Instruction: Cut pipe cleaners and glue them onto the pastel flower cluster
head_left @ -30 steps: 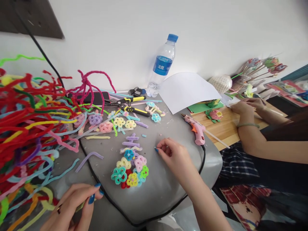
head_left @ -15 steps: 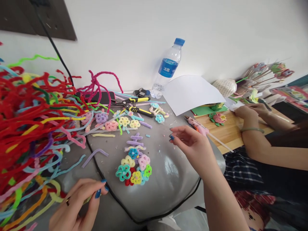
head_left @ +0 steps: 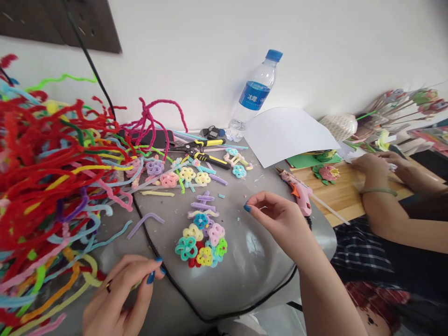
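Note:
My left hand point(head_left: 122, 294) is closed in a pinch at the near left edge of the grey seat-like surface. A pale yellowish sliver shows behind its fingers, too little to name. To the right, my right hand point(head_left: 275, 219) hovers over the surface with thumb and index tip together; whatever they hold, if anything, is hidden. Between the hands lies a pipe-cleaner piece point(head_left: 205, 256): a ring of coloured flowers topped by a lilac stem with crossbars. Beyond it are loose pipe-cleaner flowers point(head_left: 188, 174) and a bent lilac pipe cleaner point(head_left: 150, 218).
A heap of pipe cleaners point(head_left: 52, 163) fills the left. Yellow-black pliers point(head_left: 196, 150), a water bottle point(head_left: 255, 93) and white paper point(head_left: 290, 135) stand or lie behind. A pink glue gun point(head_left: 297, 191) is at right, beside another person's arms point(head_left: 381, 186). A black cable point(head_left: 182, 298) crosses the front.
The view has shifted slightly, so most things appear further right. My right thumb and index finger have come together, and that hand sits lower, away from the glue gun. My left hand keeps its pinch.

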A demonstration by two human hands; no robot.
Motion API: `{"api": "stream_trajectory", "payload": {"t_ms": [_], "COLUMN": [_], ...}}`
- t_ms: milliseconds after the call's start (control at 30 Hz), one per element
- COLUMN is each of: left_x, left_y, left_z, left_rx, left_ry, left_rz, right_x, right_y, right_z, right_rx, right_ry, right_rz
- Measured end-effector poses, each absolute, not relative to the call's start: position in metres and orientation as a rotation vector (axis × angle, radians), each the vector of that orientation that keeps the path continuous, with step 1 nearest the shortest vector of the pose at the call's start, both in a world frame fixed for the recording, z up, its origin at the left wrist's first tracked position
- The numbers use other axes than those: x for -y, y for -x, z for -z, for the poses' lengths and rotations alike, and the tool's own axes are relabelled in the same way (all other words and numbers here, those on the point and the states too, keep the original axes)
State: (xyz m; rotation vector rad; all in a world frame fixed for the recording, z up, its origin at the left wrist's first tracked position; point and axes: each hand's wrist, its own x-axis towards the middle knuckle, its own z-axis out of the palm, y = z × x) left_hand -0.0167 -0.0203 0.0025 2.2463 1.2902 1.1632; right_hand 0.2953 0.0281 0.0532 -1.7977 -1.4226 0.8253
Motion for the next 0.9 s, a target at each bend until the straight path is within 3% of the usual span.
{"api": "stream_trajectory", "payload": {"t_ms": [900], "left_x": [0.024], "left_y": [0.015], "left_z": [0.004], "left_rx": [-1.265], "left_ry": [-2.106], "left_rz": [-1.212], "right_x": [-0.059], "right_y": [-0.237], "right_z": [-0.061], "right_rx": [2.110], "right_ry": [1.450], "right_rz": [-0.761]}}
